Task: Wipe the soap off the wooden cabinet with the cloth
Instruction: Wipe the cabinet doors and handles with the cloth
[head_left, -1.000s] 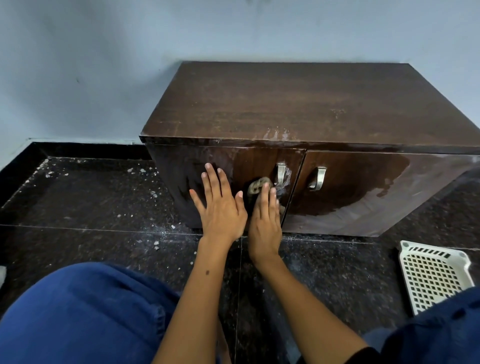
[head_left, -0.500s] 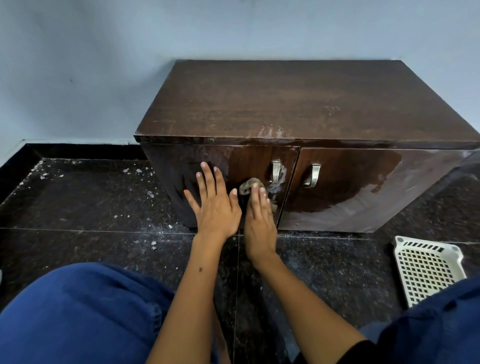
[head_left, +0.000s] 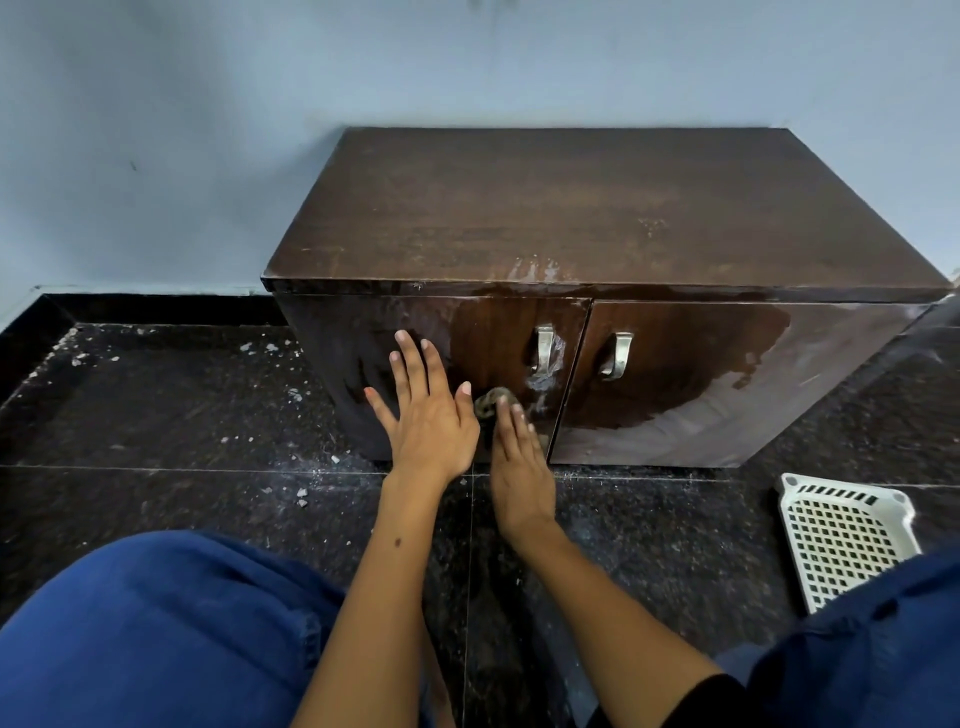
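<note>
Cloth (head_left: 489, 403) under right hand (head_left: 519, 467) (cabinet (head_left: 571, 218) shut).

Markings: none legible. No text, label, brand, number or sign could be read on the wooden cabinet (head_left: 571, 218) or anywhere else in view.
</note>
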